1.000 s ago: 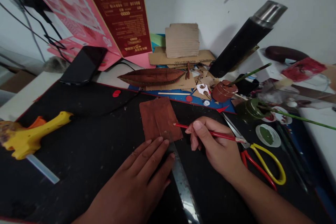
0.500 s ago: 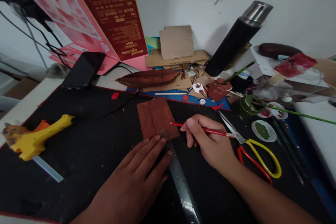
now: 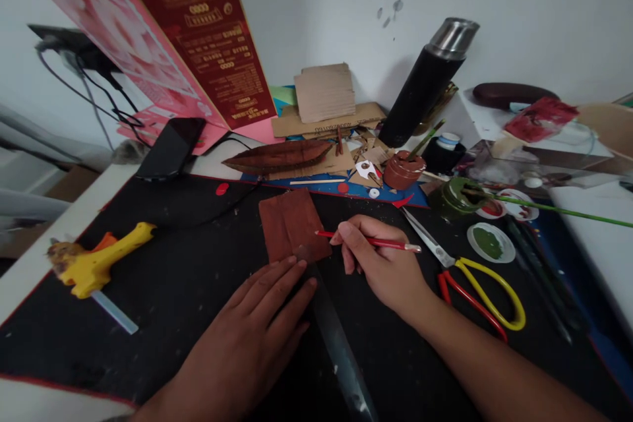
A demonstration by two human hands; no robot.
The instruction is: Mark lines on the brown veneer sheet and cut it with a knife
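Observation:
My left hand lies flat with its fingers stretched out, the fingertips on the lower edge of a reddish-brown painted piece of card and beside a metal ruler. The end of the ruler overlaps the bottom of the card, and its length runs toward me. In a writing grip, my right hand holds a red pencil. Its tip is at the right side of the card; whether it touches the surface I cannot tell. Scissors with one yellow and one red handle lie right of my right hand.
A yellow glue gun lies at left on the black mat. Behind the card are a brown boat-shaped piece and cardboard scraps. Paint jars, a green-smeared lid and a black flask stand at right.
The view has shifted slightly, so most things sit a little differently in the picture. Both hands keep their places at the card, with the pencil still at its right side.

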